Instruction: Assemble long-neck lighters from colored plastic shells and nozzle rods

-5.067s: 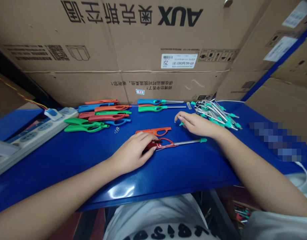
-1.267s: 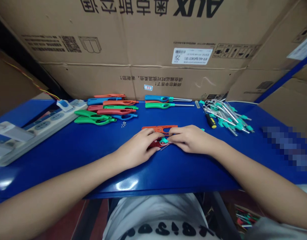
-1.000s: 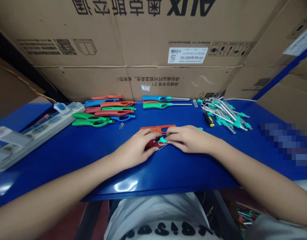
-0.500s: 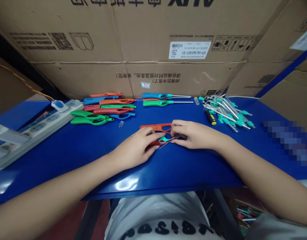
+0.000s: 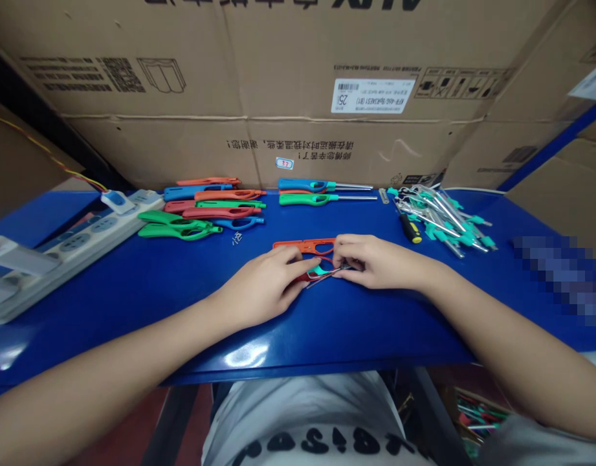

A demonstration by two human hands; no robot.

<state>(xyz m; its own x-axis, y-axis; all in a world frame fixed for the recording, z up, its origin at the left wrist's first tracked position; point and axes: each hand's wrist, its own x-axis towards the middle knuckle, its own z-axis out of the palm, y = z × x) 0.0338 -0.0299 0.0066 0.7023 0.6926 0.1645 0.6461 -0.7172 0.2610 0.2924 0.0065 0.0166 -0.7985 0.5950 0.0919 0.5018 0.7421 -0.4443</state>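
My left hand (image 5: 263,285) is closed on a dark red lighter shell (image 5: 302,277), mostly hidden under the fingers. A teal trigger piece (image 5: 320,269) and a thin pale wire show by my left fingertips. My right hand (image 5: 365,259) is closed in a pinch at the shell's right end. From its fingertips a thin metal piece (image 5: 321,278) points left across the shell; its exact kind cannot be made out. Just behind both hands lies an orange lighter shell (image 5: 302,246), partly covered by them.
Coloured lighter shells (image 5: 220,212) lie back left, near small screws (image 5: 237,238) and a power strip (image 5: 79,243). Lighters with metal tubes (image 5: 327,199) lie at the back middle. To the right are a screwdriver (image 5: 411,228) and a pile of metal tubes with teal parts (image 5: 443,217).
Both hands keep nearly the same place and grip. The thin metal piece's tip has shifted slightly left, and the whole view has moved a little.
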